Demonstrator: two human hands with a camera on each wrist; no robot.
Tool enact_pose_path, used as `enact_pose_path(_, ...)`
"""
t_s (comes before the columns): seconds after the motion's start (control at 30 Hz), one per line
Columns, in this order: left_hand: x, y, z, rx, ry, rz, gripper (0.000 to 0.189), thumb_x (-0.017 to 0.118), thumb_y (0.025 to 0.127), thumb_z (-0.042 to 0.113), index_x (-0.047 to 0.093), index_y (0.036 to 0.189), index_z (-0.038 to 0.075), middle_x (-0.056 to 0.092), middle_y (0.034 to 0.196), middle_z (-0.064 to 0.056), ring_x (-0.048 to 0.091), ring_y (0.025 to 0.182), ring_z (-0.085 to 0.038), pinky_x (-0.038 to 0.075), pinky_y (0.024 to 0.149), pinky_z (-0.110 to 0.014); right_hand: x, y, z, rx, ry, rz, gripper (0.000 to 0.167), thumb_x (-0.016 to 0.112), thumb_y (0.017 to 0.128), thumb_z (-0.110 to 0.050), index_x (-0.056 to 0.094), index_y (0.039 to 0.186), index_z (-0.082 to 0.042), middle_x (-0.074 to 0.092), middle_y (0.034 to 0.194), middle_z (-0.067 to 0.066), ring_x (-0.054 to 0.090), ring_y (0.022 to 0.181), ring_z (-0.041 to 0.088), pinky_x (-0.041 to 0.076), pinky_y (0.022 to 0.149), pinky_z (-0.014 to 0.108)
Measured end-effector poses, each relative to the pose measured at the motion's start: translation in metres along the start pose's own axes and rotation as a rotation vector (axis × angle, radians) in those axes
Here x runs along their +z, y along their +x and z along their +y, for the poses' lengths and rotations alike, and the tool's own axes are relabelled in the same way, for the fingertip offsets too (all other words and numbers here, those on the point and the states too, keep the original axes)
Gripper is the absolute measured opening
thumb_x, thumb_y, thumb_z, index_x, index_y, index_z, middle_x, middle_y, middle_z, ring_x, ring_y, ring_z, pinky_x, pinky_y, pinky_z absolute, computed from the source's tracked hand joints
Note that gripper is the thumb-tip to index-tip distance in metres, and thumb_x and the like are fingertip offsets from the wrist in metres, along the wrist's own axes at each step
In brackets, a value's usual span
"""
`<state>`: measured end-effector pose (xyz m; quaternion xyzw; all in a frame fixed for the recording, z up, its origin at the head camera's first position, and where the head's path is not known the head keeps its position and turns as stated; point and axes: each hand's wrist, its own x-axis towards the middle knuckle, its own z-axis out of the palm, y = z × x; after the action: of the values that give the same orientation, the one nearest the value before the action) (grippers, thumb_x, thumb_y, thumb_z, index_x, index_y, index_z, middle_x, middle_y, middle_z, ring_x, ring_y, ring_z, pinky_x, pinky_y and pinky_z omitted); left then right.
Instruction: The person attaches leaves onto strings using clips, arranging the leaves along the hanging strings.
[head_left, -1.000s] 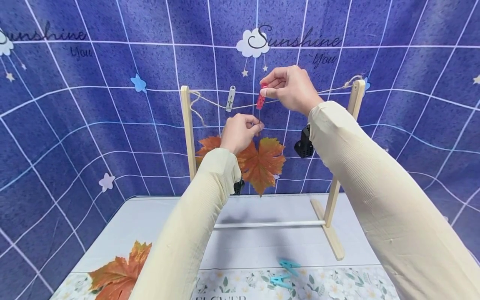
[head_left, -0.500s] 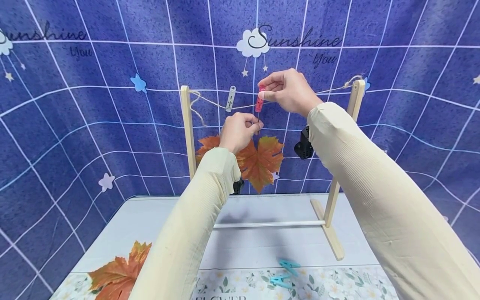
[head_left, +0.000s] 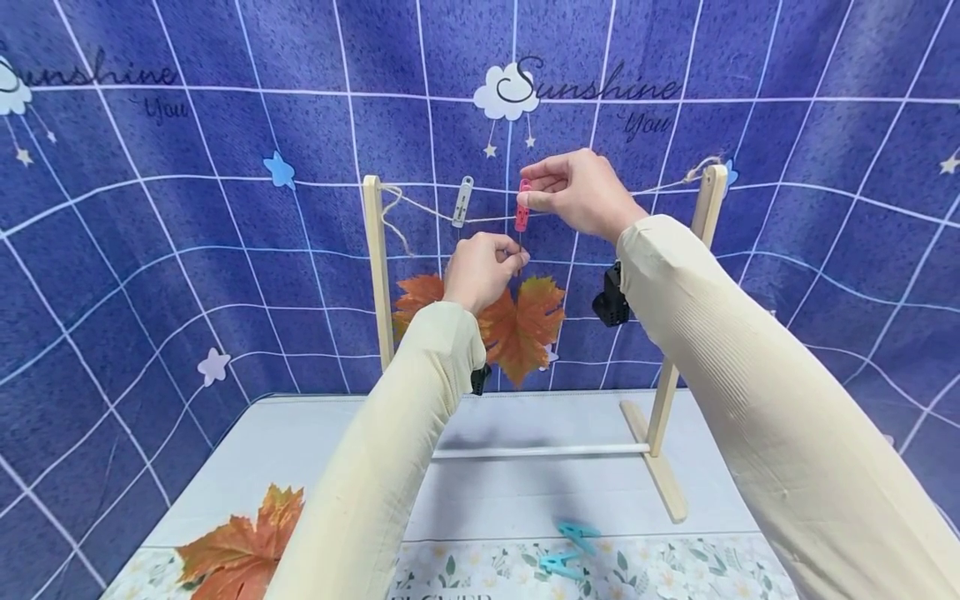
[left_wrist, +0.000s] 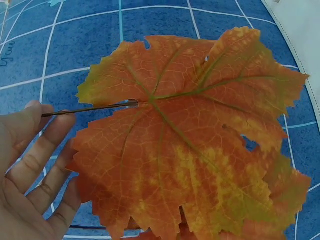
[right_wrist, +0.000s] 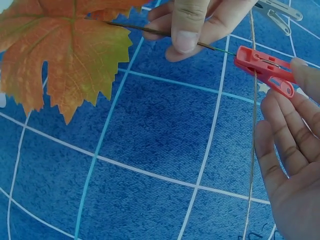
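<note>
My left hand [head_left: 480, 265] pinches the thin brown stem [right_wrist: 165, 34] of an orange maple-like leaf [left_wrist: 190, 115], which hangs below the fingers in the head view. With thumb and fingers, my right hand [head_left: 585, 185] holds a red clothespin [right_wrist: 262, 64] by its handle end. The clothespin lies across the twine [right_wrist: 253, 150], and the green tip of the stem meets its nose in the right wrist view. To the left, a grey clothespin [head_left: 462, 202] is on the same twine, and a second orange leaf [head_left: 418, 298] hangs below it, partly hidden by my left hand.
A wooden frame [head_left: 663, 408] with a white crossbar [head_left: 540, 452] carries the twine. Two teal clothespins [head_left: 561, 564] lie on the flowered cloth in front. Another orange leaf [head_left: 243, 546] lies at front left, partly behind my left sleeve. Blue checked fabric [head_left: 225, 292] stands behind.
The red clothespin has come down slightly and stands more upright over the stem tip. The held leaf has shifted a little up and left. Both hands keep their grips.
</note>
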<state>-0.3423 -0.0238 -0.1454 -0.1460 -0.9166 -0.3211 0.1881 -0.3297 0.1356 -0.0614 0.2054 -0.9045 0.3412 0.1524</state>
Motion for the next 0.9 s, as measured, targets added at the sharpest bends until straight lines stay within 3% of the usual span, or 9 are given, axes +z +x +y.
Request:
enact_pose_path(0.37,0.010,-0.004,-0.002,0.003,0.040,-0.005,0.021,0.066,0.100,0.033,0.078,0.111,0.019,0.071,0.087,0.001,0.064,0.086,-0.018,0.050,0.083,-0.040,0.005,-0.007,0.003,-0.010,-0.035,-0.015,0.051,0.074,0.095,-0.025,0.060,0.141,-0.009,0.067,0.129,0.012,0.064,0.116,0.026,0.048,0.100,0.043)
enact_pose_path(0.67,0.010,-0.008,-0.007,-0.005,0.013,0.001,0.022,0.067,0.100,0.032,0.077,0.114,0.019,0.069,0.088,-0.002,0.061,0.080,-0.018,0.049,0.076,-0.038,0.003,-0.017,0.009,-0.027,-0.073,0.037,0.048,0.072,0.097,-0.026,0.061,0.140,-0.010,0.064,0.128,0.012,0.059,0.116,0.026,0.044,0.101,0.045)
enact_pose_path(0.9,0.008,-0.010,-0.009,0.027,0.018,0.021,0.019,0.067,0.100,0.029,0.079,0.110,0.018,0.067,0.081,-0.001,0.056,0.073,-0.017,0.045,0.070,-0.035,0.001,-0.021,0.017,-0.033,-0.068,0.062,0.044,0.072,0.097,-0.024,0.063,0.138,-0.011,0.064,0.118,0.010,0.059,0.109,0.024,0.044,0.093,0.042)
